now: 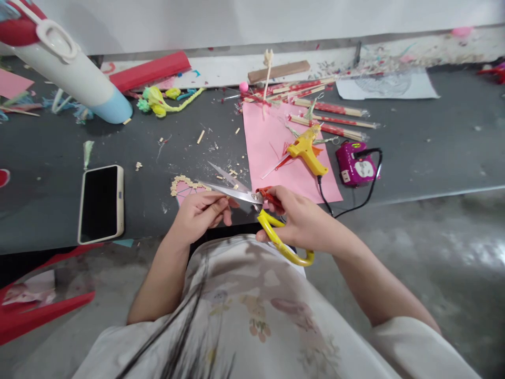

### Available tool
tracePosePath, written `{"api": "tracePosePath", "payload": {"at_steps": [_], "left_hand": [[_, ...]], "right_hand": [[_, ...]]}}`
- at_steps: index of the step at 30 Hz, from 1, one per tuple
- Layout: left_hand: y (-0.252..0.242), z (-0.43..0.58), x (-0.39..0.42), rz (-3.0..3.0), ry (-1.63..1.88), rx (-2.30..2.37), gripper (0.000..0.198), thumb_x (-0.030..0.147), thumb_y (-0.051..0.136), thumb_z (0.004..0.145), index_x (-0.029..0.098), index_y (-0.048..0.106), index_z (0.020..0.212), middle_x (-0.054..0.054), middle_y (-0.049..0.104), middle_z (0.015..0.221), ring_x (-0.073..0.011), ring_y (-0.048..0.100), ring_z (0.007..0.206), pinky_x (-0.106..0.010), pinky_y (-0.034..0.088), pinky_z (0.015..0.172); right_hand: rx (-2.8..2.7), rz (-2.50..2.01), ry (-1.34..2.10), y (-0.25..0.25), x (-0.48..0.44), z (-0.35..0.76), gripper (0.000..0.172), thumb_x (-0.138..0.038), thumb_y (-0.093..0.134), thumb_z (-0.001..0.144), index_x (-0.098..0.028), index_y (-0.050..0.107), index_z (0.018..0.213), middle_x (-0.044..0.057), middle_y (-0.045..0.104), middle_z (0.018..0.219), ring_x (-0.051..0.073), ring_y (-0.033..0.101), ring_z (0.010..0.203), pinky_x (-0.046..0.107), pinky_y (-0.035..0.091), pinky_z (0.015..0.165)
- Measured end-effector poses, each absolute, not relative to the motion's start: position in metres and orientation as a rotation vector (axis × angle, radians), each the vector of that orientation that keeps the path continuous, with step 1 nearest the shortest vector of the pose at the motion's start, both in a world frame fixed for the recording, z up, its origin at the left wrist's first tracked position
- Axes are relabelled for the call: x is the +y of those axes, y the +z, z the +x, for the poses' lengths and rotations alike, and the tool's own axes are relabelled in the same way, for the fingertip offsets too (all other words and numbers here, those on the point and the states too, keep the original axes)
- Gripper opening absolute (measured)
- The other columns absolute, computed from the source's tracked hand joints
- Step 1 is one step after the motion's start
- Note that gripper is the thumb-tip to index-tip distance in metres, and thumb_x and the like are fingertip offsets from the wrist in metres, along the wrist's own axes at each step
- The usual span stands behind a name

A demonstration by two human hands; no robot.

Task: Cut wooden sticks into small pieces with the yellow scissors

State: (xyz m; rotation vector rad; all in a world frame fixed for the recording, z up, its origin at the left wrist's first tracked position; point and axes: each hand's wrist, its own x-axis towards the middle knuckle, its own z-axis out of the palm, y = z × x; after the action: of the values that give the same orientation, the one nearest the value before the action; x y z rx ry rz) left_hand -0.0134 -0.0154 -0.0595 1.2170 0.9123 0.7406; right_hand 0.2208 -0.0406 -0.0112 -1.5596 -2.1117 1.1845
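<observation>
My right hand [302, 221] grips a pair of scissors [252, 202] with yellow and red handles, its blades open and pointing left. My left hand [203, 213] is closed in a pinch just under the blades, holding something small that I cannot make out. Just beyond my left hand lies a pink fan-shaped paper piece [183, 188] edged with small pale bits, on the dark table [59, 152] near its front edge.
A phone [100, 202] lies at the left. A pink sheet [276, 152] carries a yellow glue gun [307, 151], with a magenta box [355, 164] and its black cord beside it. Red-wrapped chopsticks [331, 117], a white-and-blue bottle [74, 73] and scraps lie further back.
</observation>
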Motion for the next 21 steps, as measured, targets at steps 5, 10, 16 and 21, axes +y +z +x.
{"api": "tracePosePath", "payload": {"at_steps": [5,10,16,21], "left_hand": [[-0.06,-0.014,-0.015,1.208,0.753,0.919,0.033,0.048,0.062,0.087,0.017,0.073,0.087,-0.002,0.064,0.055,-0.0032,0.033,0.036,-0.018,0.025,0.036],[-0.059,-0.013,-0.015,1.297,0.746,0.965,0.037,0.049,0.058,0.089,0.015,0.072,0.087,-0.002,0.065,0.056,-0.0046,0.036,0.036,-0.019,0.028,0.037],[-0.061,-0.005,-0.023,1.907,0.873,1.389,0.028,0.038,0.052,0.093,0.017,0.071,0.087,-0.002,0.071,0.07,-0.0103,0.061,0.058,-0.02,0.045,0.055],[-0.068,-0.003,-0.028,2.408,1.084,1.376,0.021,0.019,0.048,0.093,0.018,0.068,0.089,-0.003,0.073,0.075,-0.0111,0.066,0.07,-0.019,0.046,0.068]], "right_hand": [[-2.106,-1.588,1.093,-0.014,-0.041,0.217,0.052,-0.055,0.068,0.075,-0.016,0.051,0.105,0.006,0.063,0.089,0.019,0.06,0.078,0.027,0.042,0.064],[-2.145,-1.664,1.009,-0.014,-0.043,0.213,0.043,-0.054,0.065,0.077,-0.018,0.047,0.092,0.004,0.061,0.079,0.018,0.058,0.069,0.026,0.036,0.057],[-2.128,-1.776,0.987,-0.015,-0.043,0.211,0.042,-0.057,0.062,0.078,-0.02,0.043,0.085,0.002,0.06,0.072,0.018,0.057,0.064,0.025,0.035,0.055],[-2.091,-1.752,0.978,-0.016,-0.044,0.21,0.044,-0.055,0.064,0.078,-0.018,0.047,0.094,0.005,0.063,0.08,0.02,0.062,0.072,0.027,0.04,0.06]]}}
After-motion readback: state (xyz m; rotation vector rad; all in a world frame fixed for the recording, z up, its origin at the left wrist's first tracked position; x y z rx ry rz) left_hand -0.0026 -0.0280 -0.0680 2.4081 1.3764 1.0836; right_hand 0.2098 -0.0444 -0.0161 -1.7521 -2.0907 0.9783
